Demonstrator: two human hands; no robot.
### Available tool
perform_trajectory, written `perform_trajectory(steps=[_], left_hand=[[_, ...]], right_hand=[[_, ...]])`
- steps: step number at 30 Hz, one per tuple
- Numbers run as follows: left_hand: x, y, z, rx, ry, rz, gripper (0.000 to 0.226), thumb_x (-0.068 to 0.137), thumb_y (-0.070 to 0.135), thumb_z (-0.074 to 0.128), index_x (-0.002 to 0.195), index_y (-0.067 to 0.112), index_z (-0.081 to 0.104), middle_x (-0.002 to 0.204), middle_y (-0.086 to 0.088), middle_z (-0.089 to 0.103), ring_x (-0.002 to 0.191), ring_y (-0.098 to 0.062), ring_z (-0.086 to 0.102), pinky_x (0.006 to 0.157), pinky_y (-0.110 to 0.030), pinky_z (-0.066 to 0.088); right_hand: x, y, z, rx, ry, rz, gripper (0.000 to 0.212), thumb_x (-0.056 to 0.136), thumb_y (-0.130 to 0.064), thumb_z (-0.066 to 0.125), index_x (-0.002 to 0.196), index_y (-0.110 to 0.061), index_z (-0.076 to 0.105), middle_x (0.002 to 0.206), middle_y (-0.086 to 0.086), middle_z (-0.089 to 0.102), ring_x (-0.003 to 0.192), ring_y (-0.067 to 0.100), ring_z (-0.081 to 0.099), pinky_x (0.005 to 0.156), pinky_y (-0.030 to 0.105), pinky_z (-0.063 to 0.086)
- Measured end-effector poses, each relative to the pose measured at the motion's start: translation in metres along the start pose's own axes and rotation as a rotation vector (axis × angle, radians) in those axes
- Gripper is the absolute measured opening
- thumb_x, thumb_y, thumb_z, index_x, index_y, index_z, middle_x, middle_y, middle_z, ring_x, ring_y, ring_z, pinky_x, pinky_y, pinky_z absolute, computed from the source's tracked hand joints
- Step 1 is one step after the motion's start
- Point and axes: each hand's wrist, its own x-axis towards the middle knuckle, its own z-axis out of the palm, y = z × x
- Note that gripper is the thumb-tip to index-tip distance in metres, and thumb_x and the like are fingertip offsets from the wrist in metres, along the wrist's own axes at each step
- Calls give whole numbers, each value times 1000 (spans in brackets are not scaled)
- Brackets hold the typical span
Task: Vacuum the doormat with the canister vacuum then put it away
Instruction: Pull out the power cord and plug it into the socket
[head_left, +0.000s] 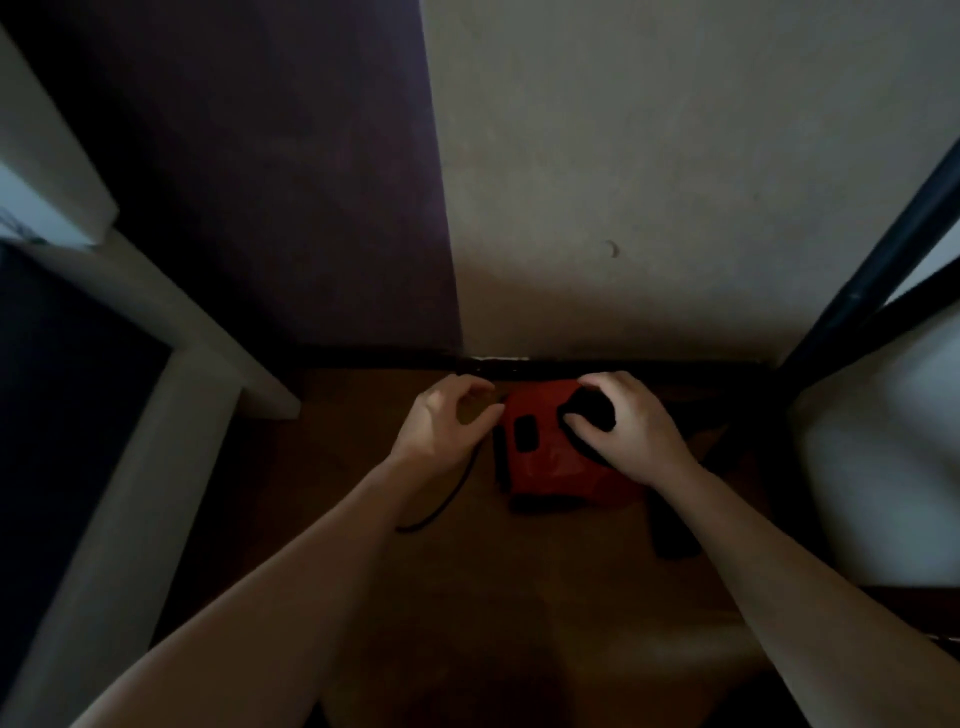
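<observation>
At the left edge of the frame stands a pale, white-painted furniture frame (208, 332), its square leg coming down to the brown wooden floor (337, 441) at mid left. Behind it, the upper left centre is filled by a dark purple-brown wall panel (311, 182), which ends at a dark skirting strip (363, 361) running across the middle of the frame.

Just left of centre, the left hand (447, 421) hovers low over the floor, fingers curled with thumb and fingertips drawn together on a thin black cord (447, 499). The cord trails from under the palm down towards the lower left.

Just beside that hand, at the centre, the red plastic canister vacuum (550, 457) sits on the floor, its far end close against the skirting. The right hand (628, 431) lies on top of it, fingers bent over the black rounded handle (589, 405) and gripping it.

Above, a plain beige wall (649, 182) fills the upper right centre. Right of the vacuum and partly under the right forearm lies a dark elongated object (672, 530), too dim to identify.

A black metal frame (872, 270) slants along the right edge, with a bulky white object (878, 457) below it. These and the pale frame on the left hem the vacuum into a narrow nook.
</observation>
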Motion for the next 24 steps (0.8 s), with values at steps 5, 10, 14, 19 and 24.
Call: perform_trajectory(steps=[5,10,14,19,24], left_hand=[[-5,-40,6,-7,3,23,31,92,31,65,119,17,65,113,2,63,105,-9,60,90,-29,53],[-25,-45,-8,31,-109,15,33,93,32,63,123,17,62,118,0,62,108,-11,59,93,-31,52],[-19,-48,-13,9,-160,5,33,94,34,62,123,18,62,120,1,61,110,-11,58,93,-28,50],[6,-60,16,-30,-147,-7,31,93,35,62,121,20,62,119,1,63,109,-13,59,94,-33,50],[23,-92,54,-23,-143,-6,32,94,31,62,122,16,62,119,0,59,110,-12,56,90,-21,42]], right_hand=[[16,-10,14,-262,-95,-155,50,94,-52,62,135,-23,56,132,-2,56,123,20,54,101,38,47],[15,-47,-12,-439,-176,-198,51,94,-57,58,135,-26,56,128,-4,56,115,18,58,93,31,48],[17,-67,-42,-592,-279,-195,49,94,-58,56,134,-30,55,127,-5,54,113,19,59,93,36,50],[30,-54,-38,-624,-339,-182,48,95,-58,56,135,-32,54,131,-6,53,116,18,58,95,37,50],[45,-8,11,-700,-385,-245,60,97,-60,50,147,-28,45,144,-3,47,129,18,49,106,34,43]])
